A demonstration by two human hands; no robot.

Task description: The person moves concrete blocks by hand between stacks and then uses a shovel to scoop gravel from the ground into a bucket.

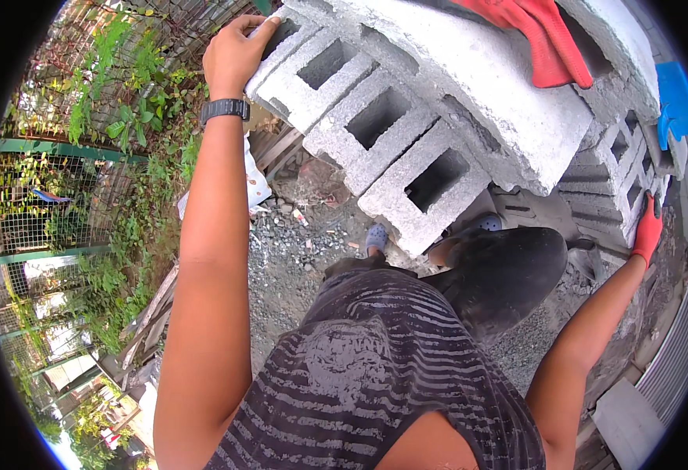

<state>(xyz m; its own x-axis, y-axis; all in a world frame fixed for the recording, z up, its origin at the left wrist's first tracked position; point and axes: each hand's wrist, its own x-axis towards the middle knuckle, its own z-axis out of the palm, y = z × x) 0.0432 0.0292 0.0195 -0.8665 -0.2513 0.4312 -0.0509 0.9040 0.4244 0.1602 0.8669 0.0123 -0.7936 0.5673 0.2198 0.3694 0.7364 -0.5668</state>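
My left hand (234, 53) grips the far end of a grey hollow concrete block (375, 129) with three open cells, held up in front of me. A black watch (225, 109) sits on that wrist. My right hand (648, 229), in a red glove, presses against the side of another hollow block (606, 176) at the right. A third grey block (508, 94) lies across the top of both. A red cloth (543, 39) rests on the upper blocks.
Gravel ground (297, 251) lies below, with my feet in blue-grey clogs (376, 236). A wire fence and green plants (117, 86) stand at the left. Wooden planks (152, 309) lie lower left. A blue object (679, 98) and corrugated sheet (677, 352) are at the right.
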